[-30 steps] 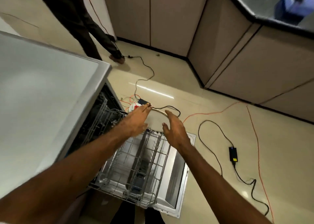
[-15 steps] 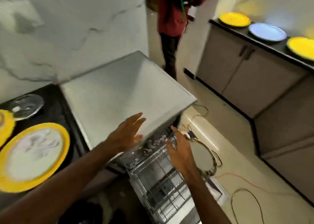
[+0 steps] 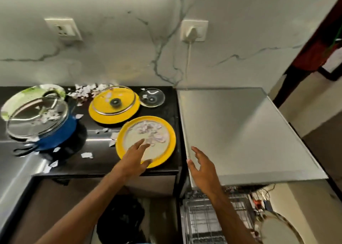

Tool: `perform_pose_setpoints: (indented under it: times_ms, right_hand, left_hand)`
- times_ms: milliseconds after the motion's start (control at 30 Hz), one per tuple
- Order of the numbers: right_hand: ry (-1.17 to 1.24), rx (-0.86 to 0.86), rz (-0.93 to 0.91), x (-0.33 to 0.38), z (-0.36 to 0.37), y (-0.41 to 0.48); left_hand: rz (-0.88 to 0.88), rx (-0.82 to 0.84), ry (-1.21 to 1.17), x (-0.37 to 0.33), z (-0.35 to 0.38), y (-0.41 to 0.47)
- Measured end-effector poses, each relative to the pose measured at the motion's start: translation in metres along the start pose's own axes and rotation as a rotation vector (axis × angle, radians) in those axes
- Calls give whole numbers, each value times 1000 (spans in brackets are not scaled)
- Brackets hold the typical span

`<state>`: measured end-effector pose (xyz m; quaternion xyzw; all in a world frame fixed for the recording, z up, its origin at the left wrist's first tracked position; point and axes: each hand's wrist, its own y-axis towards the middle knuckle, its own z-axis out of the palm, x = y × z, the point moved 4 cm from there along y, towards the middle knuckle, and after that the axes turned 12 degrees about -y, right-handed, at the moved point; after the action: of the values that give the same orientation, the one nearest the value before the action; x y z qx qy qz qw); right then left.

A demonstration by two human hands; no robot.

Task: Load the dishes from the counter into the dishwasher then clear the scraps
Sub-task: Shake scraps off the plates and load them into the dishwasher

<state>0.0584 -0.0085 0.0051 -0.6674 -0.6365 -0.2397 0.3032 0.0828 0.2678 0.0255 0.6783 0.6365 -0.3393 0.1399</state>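
Barely started, I reckon: pot (image 3: 63, 132), far plate (image 3: 103, 116) and scraps (image 3: 84, 91) all sit on the bench (image 3: 103, 162) beside the dishwasher (image 3: 240, 132). My left hand (image 3: 134, 159) is spread over the near plate (image 3: 171, 141); right hand (image 3: 202, 169) open, empty.

The marble wall (image 3: 129, 45) carries one socket plate (image 3: 63, 29) at left and a second socket plate (image 3: 200, 26) at right with a white plug (image 3: 191, 34) inserted, its cord (image 3: 188, 62) running straight down; tangled cables (image 3: 263, 197) lie on the floor (image 3: 288, 206) at lower right.
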Motion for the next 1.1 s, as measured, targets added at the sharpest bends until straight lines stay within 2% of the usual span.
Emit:
perform_pose_setpoints:
  times_ms: [167,267,533,667,767,900,1000,1100]
  right_hand:
    - [-48,152,-3,44,70,23]
    - [-72,187,42,62,98,36]
    - [-201,105,254,83,119,68]
    - [-280,77,322,82,117,84]
    - [-282,70,396,80,113,98]
    - [-219,105,449,76,115,114]
    - [-80,105,492,70,119,122]
    - [-2,134,474,71,116,128]
  left_hand:
    - [-152,14,-60,69,-26,-9]
    - [-226,-12,-165,90,-36,-5]
    - [-392,-1,-442,104,-51,25]
    - [-522,-118,-639,111,-48,39]
    - [-577,-187,-660,112,-48,48]
    - [-566,-88,-662,98,-34,54]
    - [-580,-99,-652,101,-31,65]
    - [-605,-90,-497,113,-43,78]
